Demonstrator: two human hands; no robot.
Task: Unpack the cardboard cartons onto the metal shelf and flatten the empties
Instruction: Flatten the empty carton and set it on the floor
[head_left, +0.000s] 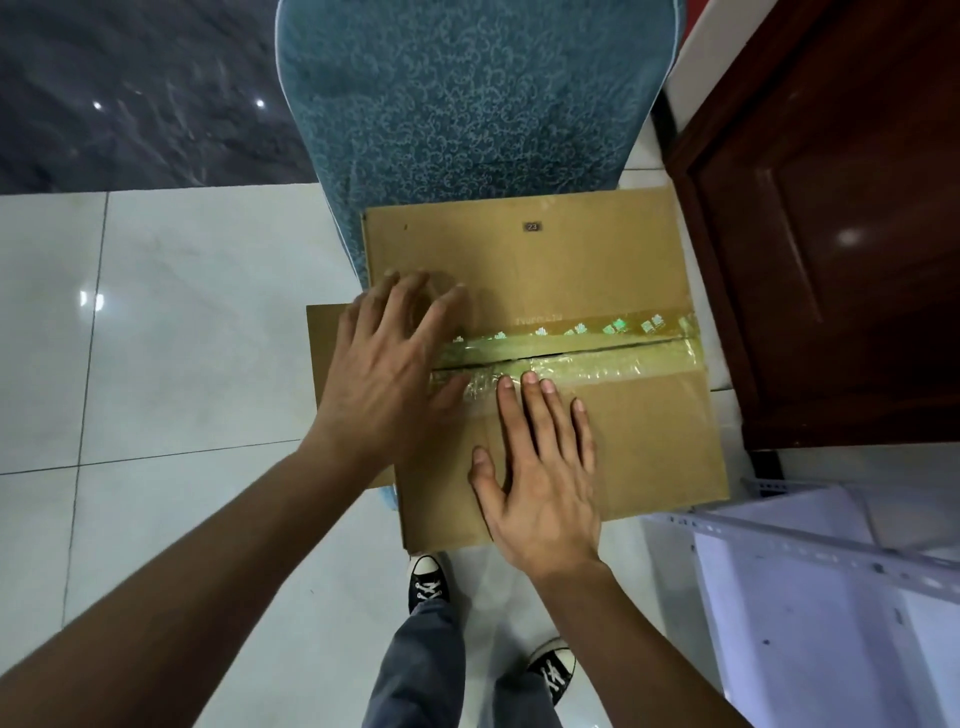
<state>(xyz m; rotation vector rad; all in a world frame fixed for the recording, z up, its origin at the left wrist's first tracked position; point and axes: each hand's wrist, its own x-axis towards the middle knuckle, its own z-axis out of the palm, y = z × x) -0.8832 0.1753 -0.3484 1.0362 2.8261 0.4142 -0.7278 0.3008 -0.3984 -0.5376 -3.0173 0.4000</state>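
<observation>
Fingers of the left hand are spread apart and straight, lying flat on the carton top and gripping nothing. Fingers of the right hand are straight and close together, thumb out to the side, tips touching the tape.

Hidden: the left end of the taped seam is under the left hand. The carton flaps are down, so the contents are not visible. A dark line runs along the seam; whether the tape is cut through is hard to tell. A second cardboard piece pokes out at the left, mostly covered by the carton and the left forearm. What the carton rests on cannot be told. The metal shelf is cut off by the right and bottom edges, and its levels are unclear.

The carton is centre frame, just in front of the person's shoes, between a blue upholstered seat and the shelf.

Materials: plain brown corrugated card, square-ish top, with a small "23" label. The tape is glossy, yellowish-clear and wrinkled, with a printed green pattern. The seat fabric carries a swirl pattern. The shelf is pale metal with perforated uprights. A dark glossy wooden panel stands at the right. The floor is shiny white tile.
</observation>
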